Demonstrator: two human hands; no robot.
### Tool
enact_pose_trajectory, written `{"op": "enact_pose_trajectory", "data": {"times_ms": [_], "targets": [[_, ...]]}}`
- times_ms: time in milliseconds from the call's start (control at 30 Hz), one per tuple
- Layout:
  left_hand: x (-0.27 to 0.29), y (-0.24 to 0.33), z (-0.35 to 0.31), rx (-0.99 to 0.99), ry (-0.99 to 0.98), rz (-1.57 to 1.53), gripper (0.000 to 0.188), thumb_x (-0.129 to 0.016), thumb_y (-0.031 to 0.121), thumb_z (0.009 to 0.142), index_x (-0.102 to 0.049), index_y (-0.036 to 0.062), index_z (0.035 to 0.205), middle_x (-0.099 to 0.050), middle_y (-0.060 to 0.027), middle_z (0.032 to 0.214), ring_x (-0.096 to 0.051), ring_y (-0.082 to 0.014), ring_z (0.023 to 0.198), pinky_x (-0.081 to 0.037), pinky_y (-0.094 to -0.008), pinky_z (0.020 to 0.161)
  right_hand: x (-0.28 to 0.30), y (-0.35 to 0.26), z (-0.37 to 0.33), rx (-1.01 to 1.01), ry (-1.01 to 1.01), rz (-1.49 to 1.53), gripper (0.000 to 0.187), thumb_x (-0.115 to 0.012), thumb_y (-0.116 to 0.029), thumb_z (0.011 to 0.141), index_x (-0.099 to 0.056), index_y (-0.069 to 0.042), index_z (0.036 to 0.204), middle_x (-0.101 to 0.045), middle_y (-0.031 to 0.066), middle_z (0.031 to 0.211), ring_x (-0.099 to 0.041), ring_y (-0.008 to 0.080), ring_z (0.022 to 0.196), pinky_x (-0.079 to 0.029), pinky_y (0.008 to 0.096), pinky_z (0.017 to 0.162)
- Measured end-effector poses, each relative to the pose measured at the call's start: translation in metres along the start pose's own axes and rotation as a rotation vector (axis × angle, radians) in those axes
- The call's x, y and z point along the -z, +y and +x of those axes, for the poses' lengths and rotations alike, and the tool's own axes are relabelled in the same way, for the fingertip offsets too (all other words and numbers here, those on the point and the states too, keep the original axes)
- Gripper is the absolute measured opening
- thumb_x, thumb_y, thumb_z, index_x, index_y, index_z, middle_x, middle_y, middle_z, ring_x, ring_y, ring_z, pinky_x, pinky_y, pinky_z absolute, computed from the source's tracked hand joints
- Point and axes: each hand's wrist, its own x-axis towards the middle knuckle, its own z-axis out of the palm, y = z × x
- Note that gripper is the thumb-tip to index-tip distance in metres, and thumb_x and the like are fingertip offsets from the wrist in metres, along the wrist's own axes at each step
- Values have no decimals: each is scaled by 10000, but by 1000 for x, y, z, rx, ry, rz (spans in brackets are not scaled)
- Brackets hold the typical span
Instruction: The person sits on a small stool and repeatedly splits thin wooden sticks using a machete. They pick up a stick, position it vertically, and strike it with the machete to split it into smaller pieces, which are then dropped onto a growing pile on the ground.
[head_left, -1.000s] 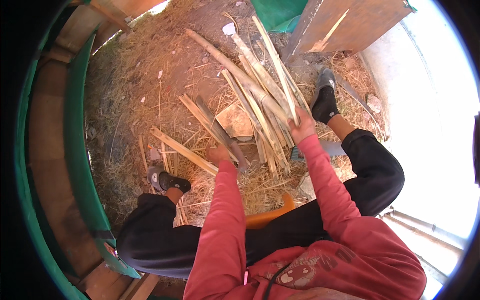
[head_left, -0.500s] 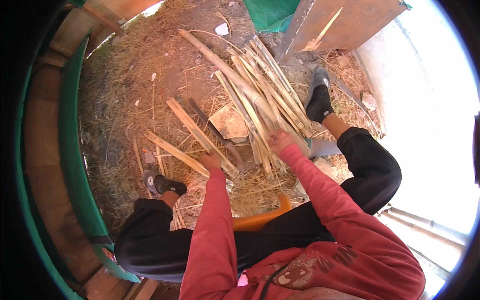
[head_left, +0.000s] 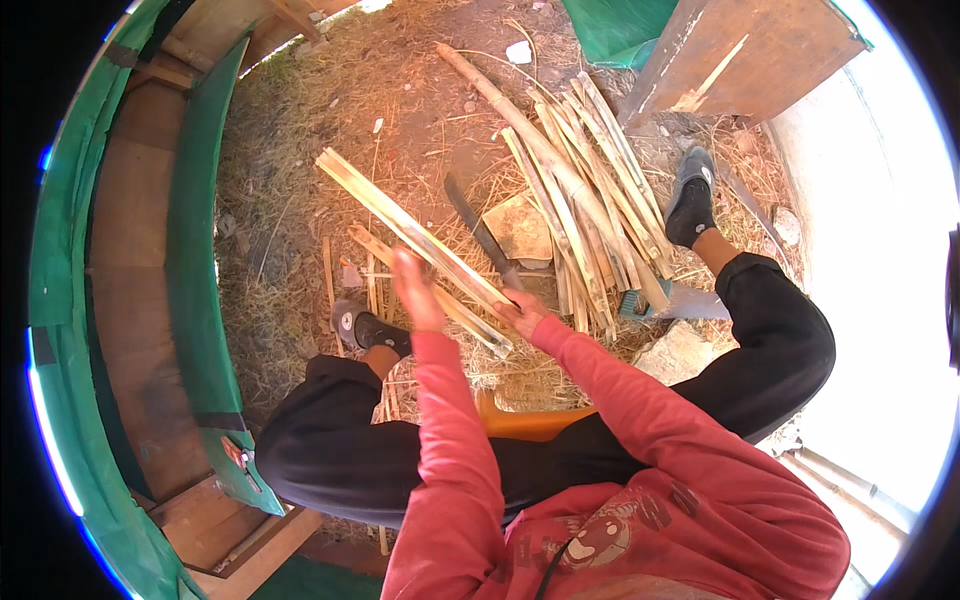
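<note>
My right hand (head_left: 522, 313) grips the near end of a split bamboo strip (head_left: 395, 218), which slants up and away to the left. Beside that strip is my left hand (head_left: 416, 290), a little blurred, its fingers stretched out and apparently not wrapped round anything. Below it another bamboo strip (head_left: 465, 318) lies on the straw, partly hidden by the left hand. A machete (head_left: 478, 225) rests just right of the held strip, its handle partly covered near my right hand. Next to the blade sits a flat pale block (head_left: 520, 228).
A heap of split bamboo strips (head_left: 610, 170) and a longer round bamboo pole (head_left: 500, 105) lie right of centre. My shod feet flank the work. An orange seat edge (head_left: 535, 424) shows below; a wooden board (head_left: 745, 60) and white wall (head_left: 850, 180) stand right, green-covered boards (head_left: 195, 230) left.
My right hand has left the heap and taken the strip's near end. The left hand has let go of the strip and risen. The view has shifted, moving the scene rightward.
</note>
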Motion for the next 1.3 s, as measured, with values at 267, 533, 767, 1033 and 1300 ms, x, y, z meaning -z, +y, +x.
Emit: {"op": "enact_pose_trajectory", "data": {"times_ms": [267,533,767,1033,1300], "targets": [[8,129,82,-179,-149,509,431,-709,293,892,-587,-22,1159,-698,-136,969,-642,-197,944,-493,-347,869,-6,35,25,-98,84,-87,534,-711,-353,864,-520,-84,1284,-592,202,1174,-595,330,1091,-456,403,971],[-29,174,69,-448,-357,612,187,-697,190,900,-653,25,976,-712,-92,958,-626,-132,893,-484,-288,828,-26,76,50,-408,166,-411,560,-699,-216,817,-454,-34,1285,-584,243,1123,-584,427,1105,-501,438,914],[-27,144,86,-356,-395,724,266,-738,171,860,-668,-11,1042,-702,-93,994,-629,-153,927,-482,-332,884,28,23,3,-461,49,653,572,-626,-10,790,-468,15,1339,-650,193,952,-620,264,588,-516,387,532],[-57,140,74,-446,-365,879,312,-819,270,770,-741,-11,881,-709,-106,733,-611,-165,621,-494,-351,635,66,-91,-76,186,253,543,433,-623,19,824,-498,7,1239,-630,126,957,-567,144,535,-469,264,453],[-60,134,61,-520,-512,585,312,-781,283,809,-736,-8,912,-709,-141,755,-643,-193,668,-510,-369,693,56,-198,-117,443,212,251,314,-647,-70,896,-495,-20,1166,-572,31,670,-600,95,553,-485,241,484]]}}
